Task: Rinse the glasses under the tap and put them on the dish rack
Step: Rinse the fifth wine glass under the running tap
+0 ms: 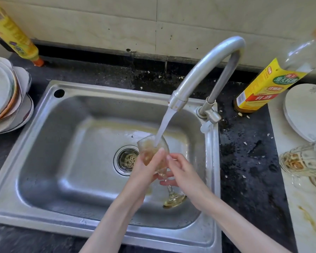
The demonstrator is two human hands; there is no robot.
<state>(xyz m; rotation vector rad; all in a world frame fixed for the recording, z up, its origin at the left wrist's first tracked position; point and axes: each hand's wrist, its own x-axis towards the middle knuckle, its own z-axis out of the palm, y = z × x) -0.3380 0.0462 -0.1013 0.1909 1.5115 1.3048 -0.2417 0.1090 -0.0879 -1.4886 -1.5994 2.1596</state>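
Glass goblet [152,152] tilts under the tap [204,70] stream, both hands, left [144,170] and right [182,172], gripping its bowl.

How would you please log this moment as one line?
step: rinsing | wine glass: under tap stream | left hand, right hand: gripping bowl | place: over sink
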